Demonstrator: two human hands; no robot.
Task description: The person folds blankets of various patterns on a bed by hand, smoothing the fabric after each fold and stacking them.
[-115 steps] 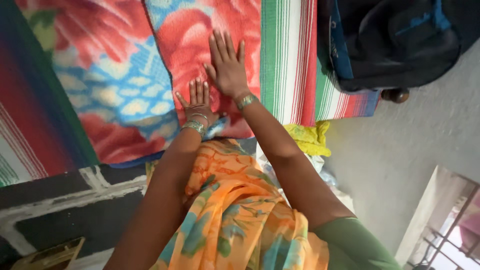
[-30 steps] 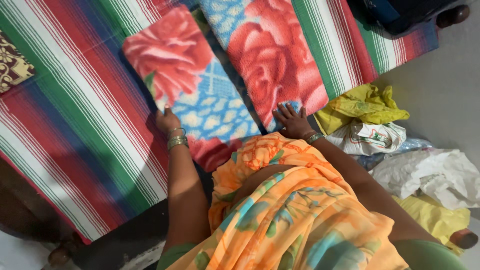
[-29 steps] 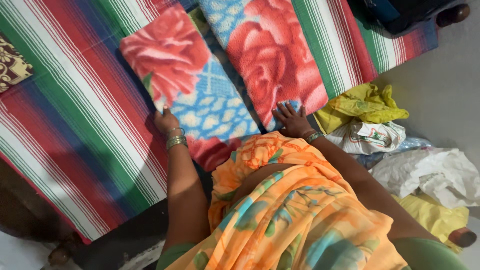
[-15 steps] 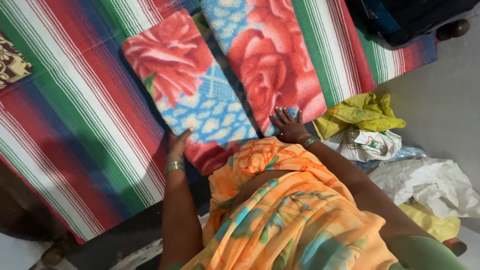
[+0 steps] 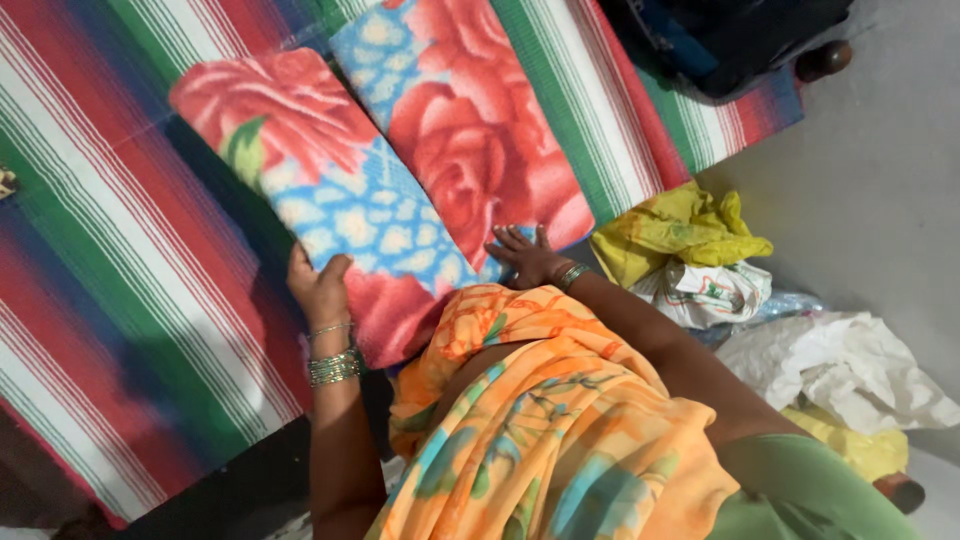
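Observation:
A folded fleece blanket (image 5: 330,190) with red roses on blue and white lies on a striped bed sheet (image 5: 120,260). It is folded into two long panels side by side. My left hand (image 5: 318,284) grips the near left edge of the left panel, thumb on top. My right hand (image 5: 528,256) rests flat with fingers spread on the near end of the right panel (image 5: 480,150). Bangles sit on both wrists. My orange flowered garment hides the blanket's nearest corner.
Crumpled yellow cloth (image 5: 680,230), a white printed bag (image 5: 705,292) and white plastic (image 5: 840,368) lie on the grey floor at the right. A dark bag (image 5: 730,40) sits at the bed's far right corner. The bed's dark wooden edge (image 5: 230,490) runs below.
My left hand slid nearer along the blanket's left edge and closed on it. My right hand stayed on the right panel's end. The view shifted, moving the blanket leftward in frame.

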